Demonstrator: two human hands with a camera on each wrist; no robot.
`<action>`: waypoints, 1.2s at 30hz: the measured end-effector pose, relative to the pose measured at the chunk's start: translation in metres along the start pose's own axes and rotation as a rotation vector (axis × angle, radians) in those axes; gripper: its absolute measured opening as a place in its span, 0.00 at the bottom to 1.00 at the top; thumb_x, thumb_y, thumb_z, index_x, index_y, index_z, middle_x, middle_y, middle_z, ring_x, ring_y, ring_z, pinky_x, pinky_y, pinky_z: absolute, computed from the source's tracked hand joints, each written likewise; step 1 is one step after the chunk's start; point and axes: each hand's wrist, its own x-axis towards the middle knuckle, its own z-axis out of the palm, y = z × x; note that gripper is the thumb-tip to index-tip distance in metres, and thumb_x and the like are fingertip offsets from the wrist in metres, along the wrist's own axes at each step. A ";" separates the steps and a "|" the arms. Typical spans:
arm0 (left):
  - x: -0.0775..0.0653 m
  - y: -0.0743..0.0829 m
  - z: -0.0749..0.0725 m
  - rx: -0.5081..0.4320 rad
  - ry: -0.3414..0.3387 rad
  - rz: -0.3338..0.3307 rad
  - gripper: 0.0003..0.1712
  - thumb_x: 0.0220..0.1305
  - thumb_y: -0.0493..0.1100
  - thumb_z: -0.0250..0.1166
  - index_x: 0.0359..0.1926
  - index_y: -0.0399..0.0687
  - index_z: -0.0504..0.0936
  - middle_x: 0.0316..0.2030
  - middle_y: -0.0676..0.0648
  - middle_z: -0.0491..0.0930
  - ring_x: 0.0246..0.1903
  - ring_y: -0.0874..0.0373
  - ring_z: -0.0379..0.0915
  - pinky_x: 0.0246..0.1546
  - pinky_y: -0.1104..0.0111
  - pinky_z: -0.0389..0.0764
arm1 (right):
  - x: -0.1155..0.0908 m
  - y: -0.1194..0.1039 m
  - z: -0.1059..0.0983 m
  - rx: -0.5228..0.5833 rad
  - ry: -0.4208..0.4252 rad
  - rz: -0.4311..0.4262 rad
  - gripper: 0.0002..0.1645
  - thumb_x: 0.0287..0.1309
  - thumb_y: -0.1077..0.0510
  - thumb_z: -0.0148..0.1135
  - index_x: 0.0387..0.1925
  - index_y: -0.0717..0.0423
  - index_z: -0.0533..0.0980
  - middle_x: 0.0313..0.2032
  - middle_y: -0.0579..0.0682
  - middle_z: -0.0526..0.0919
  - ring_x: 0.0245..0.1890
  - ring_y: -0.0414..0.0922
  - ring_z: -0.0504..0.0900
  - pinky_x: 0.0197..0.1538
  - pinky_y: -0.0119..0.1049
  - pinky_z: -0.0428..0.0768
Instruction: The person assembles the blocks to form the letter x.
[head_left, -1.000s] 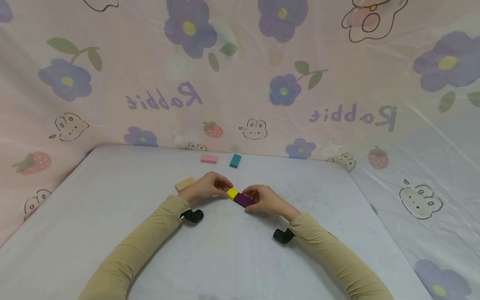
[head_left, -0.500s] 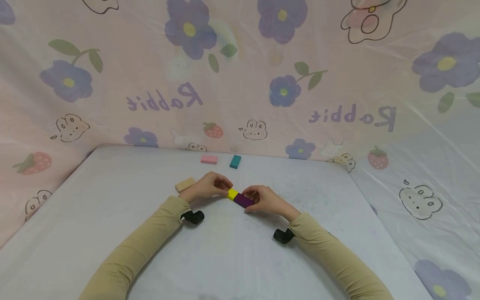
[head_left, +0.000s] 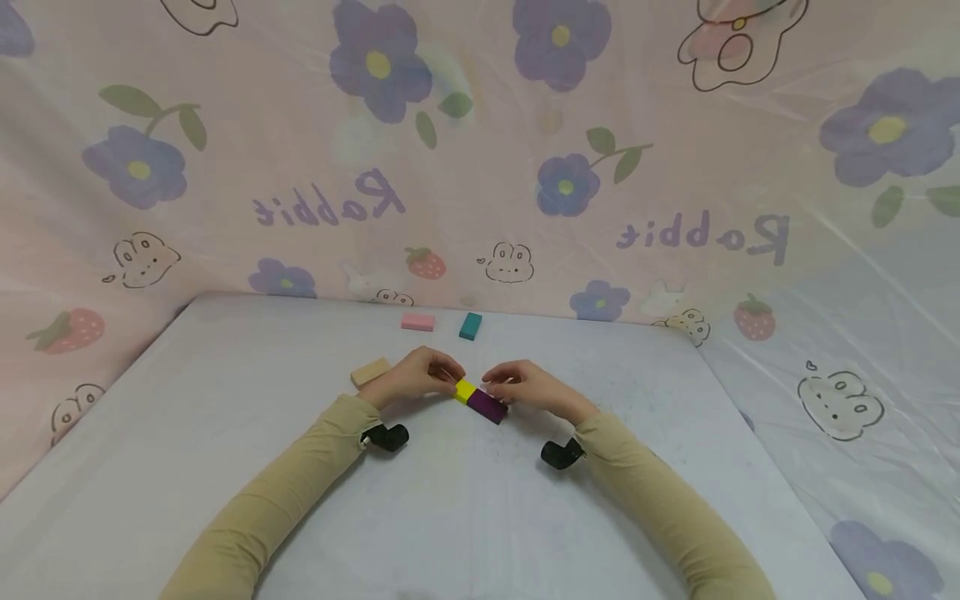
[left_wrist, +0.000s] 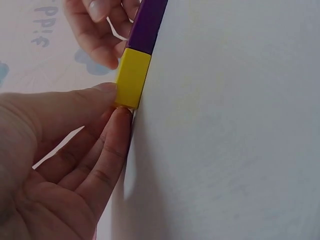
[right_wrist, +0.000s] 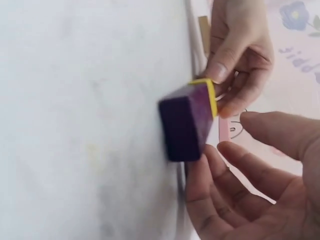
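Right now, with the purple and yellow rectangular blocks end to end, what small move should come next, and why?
Probably draw the right grip away from the purple rectangular block without nudging it: the right thumb stands clear of it, while the left grip pinches the yellow rectangular block, whose end meets the purple one, so the right looks unneeded there.

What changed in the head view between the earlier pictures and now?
The right hand let go of the purple block, its thumb moving from the near side to the far side. The left hand still holds the yellow block; the pink block, teal block and tan block stayed put.
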 end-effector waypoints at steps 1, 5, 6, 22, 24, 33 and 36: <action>0.000 0.000 0.000 0.001 -0.001 -0.003 0.14 0.58 0.32 0.67 0.47 0.36 0.82 0.41 0.47 0.82 0.37 0.55 0.78 0.43 0.68 0.80 | 0.002 0.000 -0.001 0.023 -0.007 0.010 0.20 0.66 0.55 0.57 0.55 0.61 0.75 0.46 0.52 0.80 0.41 0.46 0.80 0.47 0.39 0.79; 0.000 -0.001 0.000 0.001 0.001 -0.006 0.14 0.58 0.32 0.67 0.47 0.36 0.82 0.41 0.47 0.83 0.37 0.55 0.78 0.43 0.68 0.80 | 0.010 0.001 -0.005 0.073 -0.025 0.047 0.21 0.65 0.54 0.58 0.56 0.61 0.75 0.47 0.52 0.81 0.41 0.46 0.80 0.48 0.39 0.79; -0.001 0.000 0.000 -0.001 0.001 -0.008 0.14 0.58 0.32 0.67 0.47 0.36 0.82 0.41 0.47 0.83 0.37 0.55 0.78 0.43 0.68 0.80 | 0.012 0.001 -0.005 0.071 -0.028 0.052 0.21 0.65 0.54 0.59 0.56 0.60 0.76 0.47 0.51 0.81 0.41 0.46 0.81 0.48 0.39 0.79; -0.001 0.004 0.000 0.010 -0.003 0.004 0.13 0.58 0.31 0.67 0.46 0.37 0.83 0.41 0.45 0.83 0.38 0.55 0.79 0.42 0.68 0.80 | 0.028 -0.005 -0.001 0.073 -0.036 0.043 0.18 0.58 0.58 0.66 0.50 0.61 0.80 0.43 0.51 0.84 0.39 0.44 0.81 0.44 0.36 0.80; 0.000 0.004 0.000 0.013 -0.002 0.005 0.13 0.58 0.31 0.67 0.46 0.37 0.83 0.41 0.45 0.83 0.38 0.55 0.79 0.42 0.68 0.80 | 0.029 -0.006 -0.001 0.059 -0.038 0.035 0.18 0.58 0.60 0.66 0.49 0.61 0.80 0.44 0.51 0.84 0.40 0.43 0.81 0.44 0.36 0.80; 0.001 0.001 0.000 -0.012 -0.010 0.030 0.14 0.57 0.29 0.67 0.46 0.33 0.82 0.41 0.43 0.83 0.38 0.54 0.80 0.40 0.68 0.80 | 0.032 -0.004 0.002 0.060 -0.032 0.060 0.14 0.58 0.61 0.65 0.47 0.60 0.82 0.41 0.50 0.84 0.38 0.43 0.80 0.44 0.35 0.80; 0.001 0.001 0.000 -0.025 -0.011 0.040 0.14 0.57 0.28 0.67 0.46 0.32 0.82 0.41 0.42 0.83 0.38 0.52 0.80 0.40 0.68 0.80 | 0.033 -0.003 0.002 0.067 -0.029 0.064 0.13 0.59 0.61 0.65 0.46 0.59 0.82 0.41 0.50 0.84 0.37 0.43 0.80 0.44 0.35 0.80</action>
